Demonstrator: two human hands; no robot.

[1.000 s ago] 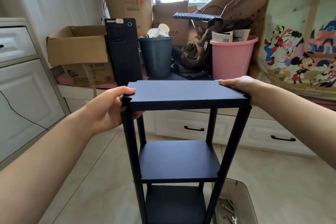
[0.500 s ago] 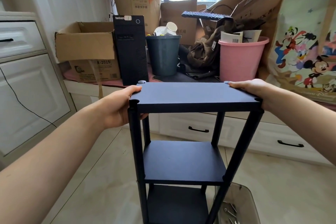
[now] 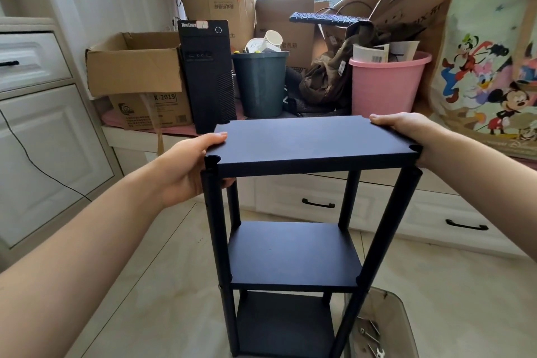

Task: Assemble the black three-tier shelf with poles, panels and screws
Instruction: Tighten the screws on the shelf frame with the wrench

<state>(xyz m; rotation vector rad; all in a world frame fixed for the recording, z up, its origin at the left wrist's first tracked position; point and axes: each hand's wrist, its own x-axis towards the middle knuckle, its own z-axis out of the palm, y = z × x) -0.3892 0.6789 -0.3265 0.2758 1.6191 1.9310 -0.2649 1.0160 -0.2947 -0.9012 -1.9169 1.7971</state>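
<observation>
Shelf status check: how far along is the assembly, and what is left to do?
Done: the bottom panel and middle panel sit on the poles. In hand: the left hand and right hand grip the top panel at its ends, seating it on the pole tops. Left: probably fastening the top corners. No screw heads are visible there, and loose hardware lies in the clear bin.
</observation>
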